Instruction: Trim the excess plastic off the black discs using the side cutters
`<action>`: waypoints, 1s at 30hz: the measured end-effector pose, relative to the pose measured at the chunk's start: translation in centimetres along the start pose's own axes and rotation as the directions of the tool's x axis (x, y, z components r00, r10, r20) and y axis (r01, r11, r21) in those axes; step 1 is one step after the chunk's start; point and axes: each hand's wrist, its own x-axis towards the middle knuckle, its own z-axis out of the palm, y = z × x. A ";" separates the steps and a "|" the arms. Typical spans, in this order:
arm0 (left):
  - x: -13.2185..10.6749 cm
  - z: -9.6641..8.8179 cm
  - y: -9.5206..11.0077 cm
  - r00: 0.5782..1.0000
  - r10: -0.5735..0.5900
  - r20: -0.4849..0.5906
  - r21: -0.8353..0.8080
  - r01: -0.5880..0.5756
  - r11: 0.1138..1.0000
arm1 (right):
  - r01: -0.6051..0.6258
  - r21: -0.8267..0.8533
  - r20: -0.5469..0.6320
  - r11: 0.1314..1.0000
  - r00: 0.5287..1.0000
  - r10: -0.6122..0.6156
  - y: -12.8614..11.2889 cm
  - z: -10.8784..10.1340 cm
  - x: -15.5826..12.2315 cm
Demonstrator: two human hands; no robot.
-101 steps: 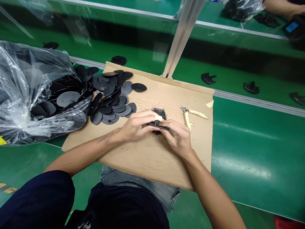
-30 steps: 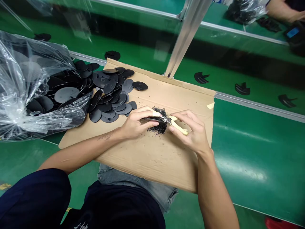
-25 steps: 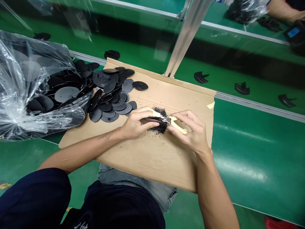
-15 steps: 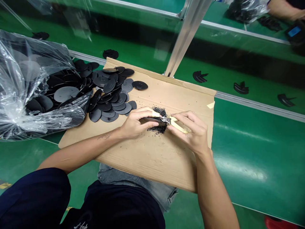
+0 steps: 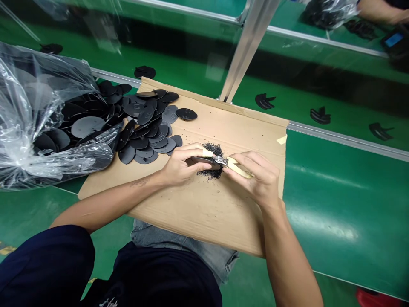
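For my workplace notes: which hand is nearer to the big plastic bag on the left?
Left. The left hand, pinching a black disc, is to the right of the big plastic bag, apart from it; the right hand, holding the yellow-handled cutters, is farther right.

Cardboard sheet [image 5: 234,209], brown, lying partly on green desk [image 5: 335,192]. Over sheet's middle: left hand [image 5: 182,165], pinching one black disc [image 5: 209,163]; right hand [image 5: 260,174], gripping yellow-handled nippers [image 5: 238,170], tips at the disc. Under these, on sheet: small black bits [image 5: 214,149], heaped. On sheet's far left part: black discs [image 5: 149,140], overlapping pile. Left of sheet: clear plastic bag [image 5: 24,149] containing further discs [image 5: 87,126].
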 end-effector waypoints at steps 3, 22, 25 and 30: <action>0.1 0.0 0.2 1.000 0.000 0.001 0.000 0.000 1.000 | -0.027 0.015 0.005 1.000 1.000 0.027 -0.2 0.0 0.0; -0.1 -0.5 0.8 0.982 0.188 0.019 0.303 -0.184 0.935 | -0.038 -0.052 -0.065 0.998 0.997 0.034 -0.1 0.7 0.1; -0.1 -0.6 0.7 0.975 0.208 0.071 0.359 -0.220 0.907 | 0.031 -0.149 -0.064 0.988 0.997 -0.041 0.2 0.8 0.1; 0.0 -0.6 0.6 0.981 0.155 0.115 0.467 -0.192 0.863 | 0.080 -0.210 -0.048 0.974 0.995 -0.092 0.7 0.6 0.2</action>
